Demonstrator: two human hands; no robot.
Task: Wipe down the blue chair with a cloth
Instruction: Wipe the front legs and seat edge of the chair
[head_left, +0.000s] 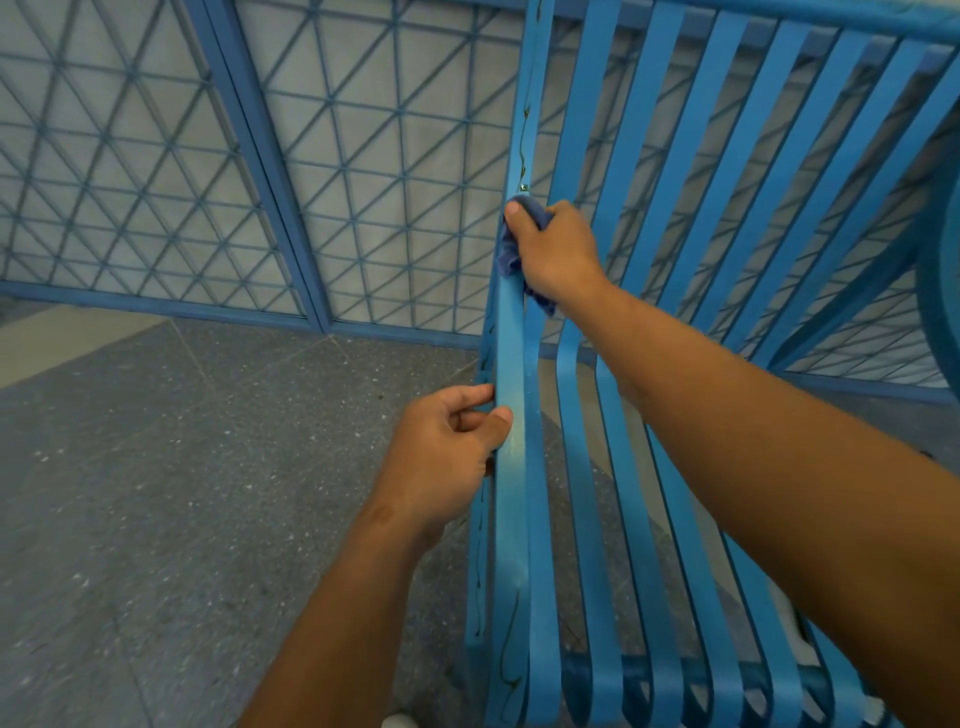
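The blue chair (587, 467) is made of curved metal slats and fills the right half of the view. My right hand (556, 249) grips a dark blue cloth (511, 254) bunched against the leftmost slat of the backrest, thumb pointing up. Part of the cloth hangs out below my palm. Lower down, my left hand (447, 452) grips the left edge of the same slat where the back curves into the seat, thumb on the front face and fingers curled behind it.
A blue metal lattice fence (156, 182) runs behind and to the left of the chair. Grey speckled floor (182, 493) spreads at the lower left. A round blue shape (943, 291) shows at the right edge.
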